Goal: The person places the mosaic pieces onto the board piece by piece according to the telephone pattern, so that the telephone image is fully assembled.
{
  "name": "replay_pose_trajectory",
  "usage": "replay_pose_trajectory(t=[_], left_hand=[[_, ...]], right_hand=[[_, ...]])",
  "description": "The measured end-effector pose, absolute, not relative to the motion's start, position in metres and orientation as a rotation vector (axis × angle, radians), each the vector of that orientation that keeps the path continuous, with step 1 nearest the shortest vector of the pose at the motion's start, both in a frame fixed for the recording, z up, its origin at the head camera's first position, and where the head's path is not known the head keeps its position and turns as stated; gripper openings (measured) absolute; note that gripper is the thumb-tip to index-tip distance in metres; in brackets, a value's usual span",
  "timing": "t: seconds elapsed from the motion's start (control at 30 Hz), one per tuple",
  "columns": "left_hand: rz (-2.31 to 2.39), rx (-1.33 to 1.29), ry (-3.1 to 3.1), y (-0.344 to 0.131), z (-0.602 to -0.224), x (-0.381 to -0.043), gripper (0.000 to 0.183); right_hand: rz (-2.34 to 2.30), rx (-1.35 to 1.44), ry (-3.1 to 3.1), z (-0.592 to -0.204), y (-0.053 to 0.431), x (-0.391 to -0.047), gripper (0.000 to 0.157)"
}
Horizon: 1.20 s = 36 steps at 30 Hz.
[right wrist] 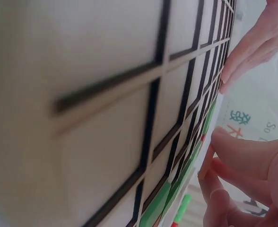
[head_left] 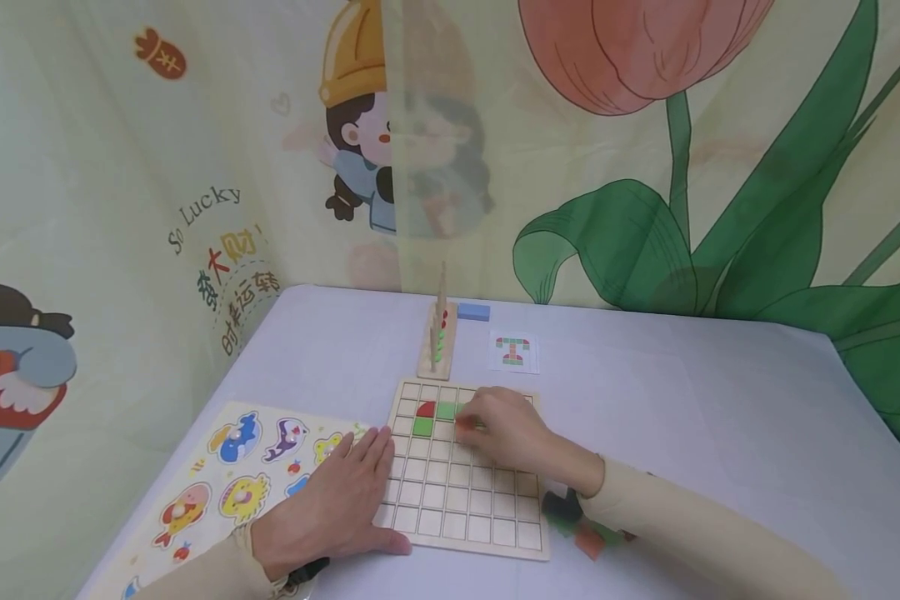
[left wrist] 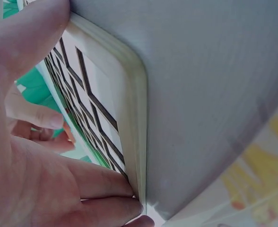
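A wooden grid board lies on the table. Near its far left corner sit a red quarter-round tile, a green square tile below it and another green tile to the right. Over the board's upper part, my right hand pinches a small orange tile between thumb and fingers; the right wrist view shows that tile edge-on. Along the board's left edge rests my left hand, fingers straight, fingertips and thumb touching the rim.
A picture card lies behind the board, near a wooden stand with colored beads and a blue block. An animal puzzle board is at left. Loose tiles lie by the board's right edge, partly under the right forearm.
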<state>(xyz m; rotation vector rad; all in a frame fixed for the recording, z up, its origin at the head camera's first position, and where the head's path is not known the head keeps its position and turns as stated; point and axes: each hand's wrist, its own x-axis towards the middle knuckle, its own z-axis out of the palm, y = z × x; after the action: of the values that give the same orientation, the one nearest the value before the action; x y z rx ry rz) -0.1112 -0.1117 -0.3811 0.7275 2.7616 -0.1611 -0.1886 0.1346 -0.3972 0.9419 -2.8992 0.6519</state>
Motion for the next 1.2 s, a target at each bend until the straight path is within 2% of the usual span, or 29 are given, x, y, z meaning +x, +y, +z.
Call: replay_pose_trajectory(t=[0.27,0.97,1.2], left_hand=[[-0.179,0.731,2.764,-0.1113,-0.3805,-0.112,0.122],[-0.18,0.735,2.771,-0.1112,-0.3816,-0.111,0.122],[-0.189,0.734,2.762,-0.1116,-0.3817,-0.1111,0.122]], right_hand=[[0.588,0.936,-2.947,-0.4002,0.1277,-0.1942,0.005],[0.64,0.907,-2.991,-0.3981,0.1287,-0.1972,0.011],[0.679,0.887,-3.017,-0.3982,0.1298,-0.1958,0.018]])
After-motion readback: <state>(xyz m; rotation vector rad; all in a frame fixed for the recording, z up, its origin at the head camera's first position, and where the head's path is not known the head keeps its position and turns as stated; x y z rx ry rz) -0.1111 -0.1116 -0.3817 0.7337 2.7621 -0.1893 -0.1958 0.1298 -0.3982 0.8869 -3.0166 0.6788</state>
